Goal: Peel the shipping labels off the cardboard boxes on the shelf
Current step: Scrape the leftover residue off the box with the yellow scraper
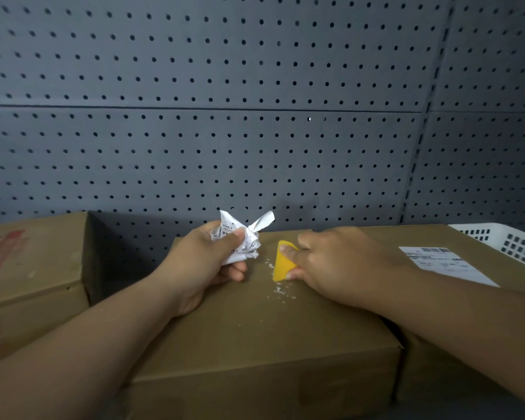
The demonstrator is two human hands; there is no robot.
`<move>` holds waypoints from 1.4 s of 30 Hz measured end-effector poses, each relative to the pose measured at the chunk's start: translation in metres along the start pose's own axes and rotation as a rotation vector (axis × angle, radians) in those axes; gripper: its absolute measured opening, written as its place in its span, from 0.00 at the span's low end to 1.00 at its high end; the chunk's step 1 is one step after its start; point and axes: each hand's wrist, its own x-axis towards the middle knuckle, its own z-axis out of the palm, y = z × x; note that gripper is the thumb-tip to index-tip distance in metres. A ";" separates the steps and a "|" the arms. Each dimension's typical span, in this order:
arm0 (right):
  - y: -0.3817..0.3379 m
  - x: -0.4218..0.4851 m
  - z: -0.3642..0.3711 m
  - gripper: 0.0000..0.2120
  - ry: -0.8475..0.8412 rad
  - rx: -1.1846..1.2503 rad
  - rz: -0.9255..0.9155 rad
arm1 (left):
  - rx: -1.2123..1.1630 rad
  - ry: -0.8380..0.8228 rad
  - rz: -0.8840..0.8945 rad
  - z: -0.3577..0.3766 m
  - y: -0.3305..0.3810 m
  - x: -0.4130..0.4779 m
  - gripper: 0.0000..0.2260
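Note:
A brown cardboard box (255, 334) lies in front of me on the shelf. My left hand (203, 265) grips a crumpled white shipping label (240, 237) above the box's top. My right hand (337, 262) pinches a small yellow scraper (282, 262), its edge down on the box lid. White paper scraps (279, 289) lie on the lid just beside the scraper. A second box (482, 298) to the right carries a flat white shipping label (446, 265) on its top.
Another cardboard box with red print (34, 262) stands at the left, with a gap between it and the middle box. A white plastic basket (509, 244) sits at the far right. A grey pegboard wall (255, 116) closes the back.

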 end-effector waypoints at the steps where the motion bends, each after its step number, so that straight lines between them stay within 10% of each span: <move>1: 0.001 -0.001 0.000 0.27 -0.020 -0.016 -0.009 | 0.002 0.000 -0.001 0.000 0.001 0.000 0.08; 42: 0.004 0.004 0.009 0.27 -0.022 -0.003 -0.005 | -0.006 0.006 -0.026 0.000 0.002 0.001 0.08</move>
